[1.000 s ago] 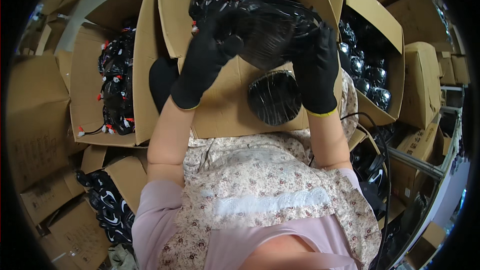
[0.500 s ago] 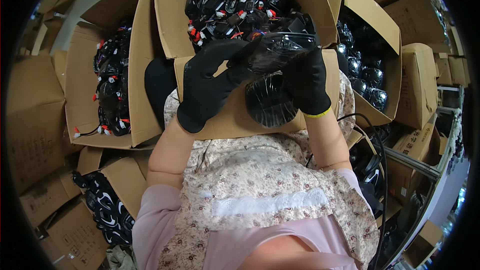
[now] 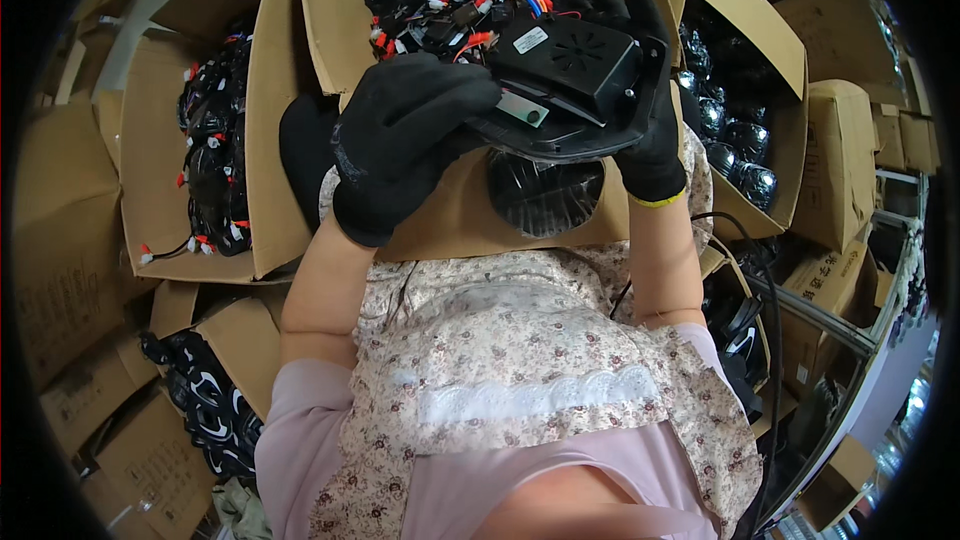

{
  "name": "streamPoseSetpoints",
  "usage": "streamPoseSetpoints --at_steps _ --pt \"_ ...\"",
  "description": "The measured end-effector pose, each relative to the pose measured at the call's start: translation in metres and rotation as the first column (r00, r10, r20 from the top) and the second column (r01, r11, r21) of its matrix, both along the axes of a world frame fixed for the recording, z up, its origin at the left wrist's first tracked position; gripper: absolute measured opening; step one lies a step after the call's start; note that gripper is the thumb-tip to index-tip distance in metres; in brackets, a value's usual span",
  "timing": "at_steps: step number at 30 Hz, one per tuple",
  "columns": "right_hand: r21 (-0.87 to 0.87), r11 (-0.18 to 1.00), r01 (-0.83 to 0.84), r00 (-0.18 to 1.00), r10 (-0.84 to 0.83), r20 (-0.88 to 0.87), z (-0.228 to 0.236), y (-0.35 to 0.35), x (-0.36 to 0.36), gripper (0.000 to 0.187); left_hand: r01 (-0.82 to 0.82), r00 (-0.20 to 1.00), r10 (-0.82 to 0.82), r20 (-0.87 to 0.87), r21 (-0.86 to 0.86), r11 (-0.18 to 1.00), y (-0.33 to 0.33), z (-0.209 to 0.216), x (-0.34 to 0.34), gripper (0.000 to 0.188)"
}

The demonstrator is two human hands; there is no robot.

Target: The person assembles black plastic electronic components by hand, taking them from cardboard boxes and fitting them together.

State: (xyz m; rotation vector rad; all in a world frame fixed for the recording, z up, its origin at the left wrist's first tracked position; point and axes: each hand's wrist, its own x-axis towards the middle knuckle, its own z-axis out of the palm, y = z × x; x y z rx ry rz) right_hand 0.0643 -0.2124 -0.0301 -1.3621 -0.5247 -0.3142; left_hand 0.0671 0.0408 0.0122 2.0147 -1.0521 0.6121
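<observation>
Between my two black-gloved hands is a black plastic electronics housing, its back (image 3: 575, 65) facing up. This back has a raised box with a flower-shaped vent, a white label and a small greenish plate at its near edge. Coloured wires (image 3: 530, 2) come out at its far side. My left hand (image 3: 405, 140) pinches the left near edge beside the plate. On the right side, my right hand (image 3: 655, 135) grips the housing from behind and below, partly hidden by it. Just below it, a film-wrapped dark rounded piece (image 3: 545, 202) lies on a cardboard surface over my lap.
A large carton (image 3: 330, 15) ahead holds many black wired units with red and white connectors. At left, another carton (image 3: 275, 140) holds similar ones. An open carton (image 3: 745, 0) at right contains shiny wrapped black parts. Black-and-silver pieces (image 3: 205, 395) fill a box at lower left.
The housing has been turned over, from its shiny film-covered face to its vented back. My right hand has moved outward and its fingers now reach up behind the housing.
</observation>
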Motion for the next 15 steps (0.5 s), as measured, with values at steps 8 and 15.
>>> streamPoseSetpoints --at_steps 8,15 --pt "-0.007 1.0 0.029 0.996 -0.03 -0.083 0.015 -0.01 0.002 0.087 -0.5 0.825 0.551 0.124 -0.295 0.814 0.064 -0.004 0.032 0.028" --pt "-0.107 0.987 0.122 0.971 -0.141 -0.195 -0.029 -0.048 0.017 0.072 -0.781 0.205 0.976 0.07 -0.59 0.206 0.285 0.034 0.101 0.039"
